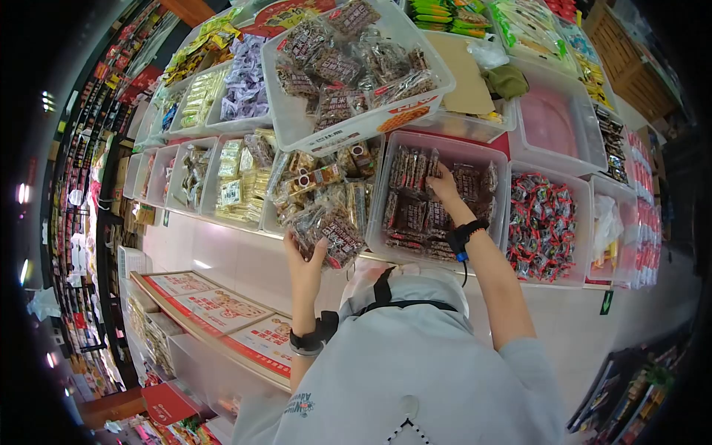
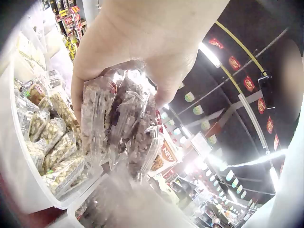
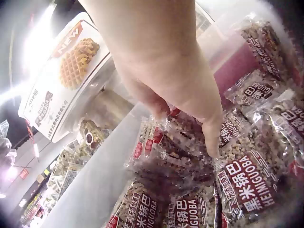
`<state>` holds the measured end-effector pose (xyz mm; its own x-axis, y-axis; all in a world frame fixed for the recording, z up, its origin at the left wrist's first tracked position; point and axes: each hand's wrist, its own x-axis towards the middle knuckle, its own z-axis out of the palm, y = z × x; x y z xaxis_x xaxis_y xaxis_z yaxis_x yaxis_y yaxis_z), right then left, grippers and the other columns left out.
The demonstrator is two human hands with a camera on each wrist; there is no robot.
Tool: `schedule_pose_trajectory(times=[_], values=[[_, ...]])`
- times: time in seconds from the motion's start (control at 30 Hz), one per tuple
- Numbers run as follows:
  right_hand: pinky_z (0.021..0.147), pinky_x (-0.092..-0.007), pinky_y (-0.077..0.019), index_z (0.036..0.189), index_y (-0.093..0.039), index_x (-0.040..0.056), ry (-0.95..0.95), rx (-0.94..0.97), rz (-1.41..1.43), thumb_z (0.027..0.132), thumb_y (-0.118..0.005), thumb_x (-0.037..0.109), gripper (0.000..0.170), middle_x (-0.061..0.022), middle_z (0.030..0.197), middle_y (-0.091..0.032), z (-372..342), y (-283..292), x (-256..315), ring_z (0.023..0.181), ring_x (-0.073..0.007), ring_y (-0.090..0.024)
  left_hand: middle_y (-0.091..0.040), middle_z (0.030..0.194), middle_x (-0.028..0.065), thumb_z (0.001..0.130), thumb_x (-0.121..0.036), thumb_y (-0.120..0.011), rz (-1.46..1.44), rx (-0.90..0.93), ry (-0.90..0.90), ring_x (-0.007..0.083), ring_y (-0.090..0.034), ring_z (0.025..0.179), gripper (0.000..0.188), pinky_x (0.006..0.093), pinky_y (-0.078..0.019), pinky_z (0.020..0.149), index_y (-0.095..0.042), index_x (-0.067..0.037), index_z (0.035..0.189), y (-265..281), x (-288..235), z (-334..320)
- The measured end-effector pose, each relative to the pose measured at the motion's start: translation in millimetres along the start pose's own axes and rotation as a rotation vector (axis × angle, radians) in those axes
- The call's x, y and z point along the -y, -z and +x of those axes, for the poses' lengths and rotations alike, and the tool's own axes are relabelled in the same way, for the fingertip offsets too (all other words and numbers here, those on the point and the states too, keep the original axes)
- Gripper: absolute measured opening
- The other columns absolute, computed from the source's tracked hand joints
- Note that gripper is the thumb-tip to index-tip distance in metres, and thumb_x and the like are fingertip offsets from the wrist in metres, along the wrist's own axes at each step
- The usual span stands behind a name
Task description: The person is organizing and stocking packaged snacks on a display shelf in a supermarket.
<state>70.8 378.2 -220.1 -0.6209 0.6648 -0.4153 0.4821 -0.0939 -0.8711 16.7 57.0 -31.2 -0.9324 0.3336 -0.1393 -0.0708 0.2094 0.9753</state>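
A display bench [image 1: 500,145] carries rows of clear plastic bins. A big tub [image 1: 356,135] of dark packs sits tilted above the front row, a waffle printed on its side. Below it, a pink-tinted bin [image 1: 437,139] holds more dark packs; a snack bin [image 1: 266,215] adjoins on the left, a candy bin [image 1: 586,230] on the right. The left grip [image 1: 302,271], over the snack bin's front edge, is closed around several held packs [image 1: 330,231], thumb on one side, fingers on the other. The right grip [image 1: 448,189] reaches down inside the pink-tinted bin, thumb and fingers partly spread, pinching upright packs [image 3: 183,137] directly between them. The bin's left wall and the tub's corner stand near that hand; open air lies above the packs toward the bin's right side.
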Motion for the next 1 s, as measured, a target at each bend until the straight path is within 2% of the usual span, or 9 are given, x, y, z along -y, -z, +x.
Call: schedule_pose_trajectory(times=[0.17, 0.27, 0.37, 0.47, 0.57, 0.6, 0.7, 0.9, 1.0], values=[[0.094, -0.0359, -0.0355, 0.137, -0.026, 0.0082, -0.050, 0.039, 0.104, 0.081, -0.055, 0.008, 0.063, -0.0193, 0.135, -0.033, -15, 4, 15, 0.118, -0.0286, -0.041, -0.040, 0.120, 0.0155, 0.079, -0.017, -0.064, -0.001, -0.013, -0.019, 0.0202, -0.045, 0.106, 0.068, 0.0303, -0.0380, 0.088, -0.022, 0.002, 0.129, -2, -6, -3], [0.089, -0.0370, -0.0408, 0.135, -0.030, 0.0072, 0.101, -0.084, -0.090, 0.078, -0.058, 0.008, 0.063, -0.0185, 0.126, -0.045, -19, -1, 15, 0.108, -0.0309, -0.050, -0.040, 0.120, 0.0151, 0.079, -0.016, -0.063, 0.012, -0.030, 0.023, 0.0202, -0.044, 0.106, 0.067, 0.0301, -0.0376, 0.089, -0.022, 0.001, 0.129, -2, -7, -3], [0.084, -0.0373, -0.0431, 0.134, -0.033, 0.0082, 0.191, -0.161, -0.146, 0.077, -0.060, 0.006, 0.063, -0.0185, 0.115, -0.053, -10, -6, 8, 0.098, -0.0309, -0.054, -0.040, 0.120, 0.0150, 0.079, -0.015, -0.063, 0.005, -0.017, -0.004, 0.0201, -0.044, 0.106, 0.067, 0.0300, -0.0369, 0.089, -0.022, 0.001, 0.130, -3, -7, -1], [0.070, -0.0382, -0.0451, 0.127, -0.041, 0.0037, 0.261, -0.233, -0.168, 0.073, -0.063, 0.005, 0.057, -0.0161, 0.085, -0.059, -1, -9, 3, 0.079, -0.0284, -0.058, -0.041, 0.120, 0.0149, 0.080, -0.014, -0.063, 0.004, -0.033, 0.013, 0.0202, -0.044, 0.107, 0.067, 0.0303, -0.0360, 0.090, -0.022, 0.000, 0.130, -6, -8, -1], [0.068, -0.0381, -0.0447, 0.122, -0.044, 0.0030, 0.299, -0.223, -0.189, 0.070, -0.065, 0.005, 0.057, -0.0163, 0.081, -0.059, 6, -7, 0, 0.076, -0.0291, -0.058, -0.040, 0.120, 0.0146, 0.080, -0.014, -0.063, 0.029, -0.017, 0.012, 0.0203, -0.044, 0.107, 0.067, 0.0307, -0.0358, 0.091, -0.022, 0.000, 0.131, -10, -11, -1], [0.071, -0.0405, -0.0450, 0.118, -0.046, 0.0031, 0.310, -0.212, -0.131, 0.068, -0.067, 0.006, 0.054, -0.0181, 0.086, -0.059, 10, -8, -3, 0.081, -0.0335, -0.057, -0.040, 0.120, 0.0140, 0.079, -0.015, -0.064, 0.003, -0.001, 0.001, 0.0204, -0.044, 0.107, 0.069, 0.0306, -0.0360, 0.090, -0.021, -0.001, 0.132, -11, -9, 0], [0.073, -0.0386, -0.0457, 0.118, -0.044, 0.0019, 0.358, -0.271, -0.243, 0.068, -0.067, 0.005, 0.055, -0.0192, 0.096, -0.058, 19, -17, -18, 0.087, -0.0311, -0.058, -0.039, 0.121, 0.0141, 0.079, -0.016, -0.064, 0.024, 0.010, 0.021, 0.0205, -0.044, 0.106, 0.070, 0.0306, -0.0356, 0.090, -0.021, -0.001, 0.132, -13, -6, 1], [0.084, -0.0422, -0.0427, 0.117, -0.045, 0.0013, 0.196, -0.264, -0.340, 0.066, -0.067, 0.008, 0.056, -0.0247, 0.103, -0.056, 7, -13, 8, 0.098, -0.0385, -0.053, -0.039, 0.122, 0.0142, 0.079, -0.017, -0.064, 0.063, 0.007, -0.046, 0.0205, -0.045, 0.105, 0.071, 0.0286, -0.0377, 0.086, -0.021, 0.001, 0.132, -16, -1, 3], [0.090, -0.0438, -0.0387, 0.119, -0.044, 0.0035, 0.241, -0.197, -0.369, 0.071, -0.065, 0.027, 0.057, -0.0263, 0.112, -0.051, 11, -4, -1, 0.108, -0.0422, -0.045, -0.039, 0.122, 0.0153, 0.078, -0.016, -0.066, 0.081, 0.030, 0.035, 0.0198, -0.045, 0.104, 0.072, 0.0288, -0.0383, 0.087, -0.021, 0.002, 0.132, -17, -12, -2]])
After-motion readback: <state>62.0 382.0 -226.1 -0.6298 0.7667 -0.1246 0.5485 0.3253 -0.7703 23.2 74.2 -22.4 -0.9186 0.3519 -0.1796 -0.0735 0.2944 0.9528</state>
